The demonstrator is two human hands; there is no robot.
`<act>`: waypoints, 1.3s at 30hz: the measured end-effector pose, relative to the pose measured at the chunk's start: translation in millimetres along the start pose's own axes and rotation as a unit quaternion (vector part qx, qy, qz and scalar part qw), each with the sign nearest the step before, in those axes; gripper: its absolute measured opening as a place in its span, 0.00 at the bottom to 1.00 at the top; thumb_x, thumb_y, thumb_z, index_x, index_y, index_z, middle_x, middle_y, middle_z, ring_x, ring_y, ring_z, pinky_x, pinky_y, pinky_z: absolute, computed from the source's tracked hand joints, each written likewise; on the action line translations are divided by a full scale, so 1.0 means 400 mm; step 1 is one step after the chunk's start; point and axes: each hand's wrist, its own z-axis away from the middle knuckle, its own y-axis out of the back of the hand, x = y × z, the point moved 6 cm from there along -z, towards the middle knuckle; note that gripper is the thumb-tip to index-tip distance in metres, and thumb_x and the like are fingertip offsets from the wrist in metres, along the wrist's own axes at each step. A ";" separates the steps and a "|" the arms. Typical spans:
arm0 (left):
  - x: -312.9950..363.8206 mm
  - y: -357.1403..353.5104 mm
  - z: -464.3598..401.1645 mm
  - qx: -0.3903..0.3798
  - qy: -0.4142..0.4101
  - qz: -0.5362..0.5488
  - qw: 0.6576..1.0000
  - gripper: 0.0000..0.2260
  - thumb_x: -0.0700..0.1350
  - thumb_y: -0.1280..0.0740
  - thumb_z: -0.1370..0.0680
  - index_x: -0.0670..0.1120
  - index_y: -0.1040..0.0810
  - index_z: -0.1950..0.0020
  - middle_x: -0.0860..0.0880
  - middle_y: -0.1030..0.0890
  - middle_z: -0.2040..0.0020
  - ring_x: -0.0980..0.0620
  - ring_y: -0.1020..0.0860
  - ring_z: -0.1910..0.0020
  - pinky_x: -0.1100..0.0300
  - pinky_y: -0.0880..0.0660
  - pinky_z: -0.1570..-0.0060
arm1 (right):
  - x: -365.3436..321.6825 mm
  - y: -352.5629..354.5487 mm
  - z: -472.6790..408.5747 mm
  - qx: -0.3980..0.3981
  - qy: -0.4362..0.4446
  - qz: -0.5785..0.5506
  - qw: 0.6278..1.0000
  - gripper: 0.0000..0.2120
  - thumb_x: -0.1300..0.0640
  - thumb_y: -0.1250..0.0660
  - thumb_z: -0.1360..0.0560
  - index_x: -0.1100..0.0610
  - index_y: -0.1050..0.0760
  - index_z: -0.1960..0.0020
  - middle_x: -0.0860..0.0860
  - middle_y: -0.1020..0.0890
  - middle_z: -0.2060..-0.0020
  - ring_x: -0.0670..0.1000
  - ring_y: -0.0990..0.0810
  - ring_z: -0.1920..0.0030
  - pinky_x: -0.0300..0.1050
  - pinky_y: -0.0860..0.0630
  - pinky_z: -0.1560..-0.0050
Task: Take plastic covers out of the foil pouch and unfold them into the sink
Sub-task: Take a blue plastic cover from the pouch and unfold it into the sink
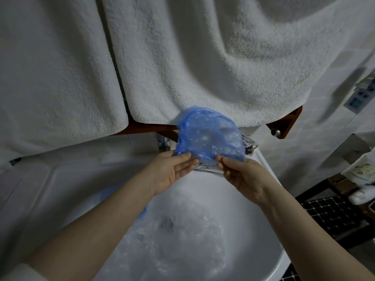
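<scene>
Held up over the back of the basin, between both hands: a crumpled translucent blue plastic cover (pixel 208 136), half opened, its gathered darker rim curving round the top and the sides. Pinched at its lower edge by the left hand (pixel 172 171), fingers nearly straight, thumb hidden behind the film. Pinched at the same edge, just beside, by the right hand (pixel 241 175), fingertips closed on the plastic. So both grips grasping the cover, neither released.

Just under the fingertips, a silvery printed foil pouch (pixel 205 168), lying flat on the far rim; cannot tell if touched by the hands. Below, inside the white ceramic sink (pixel 261 230), a clear crinkled plastic sheet (pixel 182 236) already spread over the bottom, with a bit of blue edge at its left side.

For doing this step well, probably: draw the two pinches apart slowly along the rim, so that the film opens without tearing; keep the pull light, since such thin plastic clings to itself; lower over the basin only when fully open, then let go.

Behind, thick white terry towels (pixel 182 63) hanging from a reddish-brown wooden rail (pixel 286 124), and a chrome tap (pixel 163 144) partly hidden.
</scene>
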 end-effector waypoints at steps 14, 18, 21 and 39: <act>-0.007 0.055 -0.024 0.060 0.002 -0.137 0.989 0.05 0.37 0.38 0.22 0.43 0.23 0.49 0.44 0.18 0.62 0.52 0.19 0.70 0.64 0.25 0.70 | 0.002 0.011 -0.030 0.040 0.044 0.126 0.990 0.07 0.69 0.37 0.26 0.58 0.25 0.55 0.54 0.25 0.69 0.46 0.27 0.73 0.36 0.28 0.72; -0.001 0.066 -0.014 0.035 -0.014 -0.090 0.995 0.10 0.36 0.43 0.22 0.45 0.24 0.49 0.47 0.18 0.68 0.54 0.20 0.72 0.66 0.27 0.74 | 0.009 0.001 -0.038 -0.017 0.042 0.036 0.998 0.10 0.70 0.43 0.25 0.59 0.26 0.51 0.52 0.29 0.74 0.45 0.32 0.76 0.34 0.34 0.77; -0.002 0.066 -0.007 0.007 -0.005 0.011 1.000 0.12 0.35 0.46 0.21 0.46 0.24 0.50 0.47 0.17 0.68 0.55 0.20 0.73 0.68 0.27 0.76 | 0.012 -0.007 -0.040 -0.071 0.056 -0.020 0.996 0.11 0.72 0.44 0.27 0.61 0.28 0.53 0.50 0.30 0.76 0.45 0.32 0.76 0.34 0.34 0.76; 0.063 0.091 0.000 0.029 -0.187 -0.280 0.941 0.14 0.41 0.33 0.26 0.46 0.22 0.72 0.54 0.24 0.74 0.60 0.28 0.71 0.67 0.30 0.64 | -0.102 -0.015 -0.020 -0.045 0.253 0.511 0.820 0.25 0.36 0.38 0.33 0.56 0.21 0.73 0.57 0.22 0.74 0.51 0.30 0.73 0.43 0.32 0.65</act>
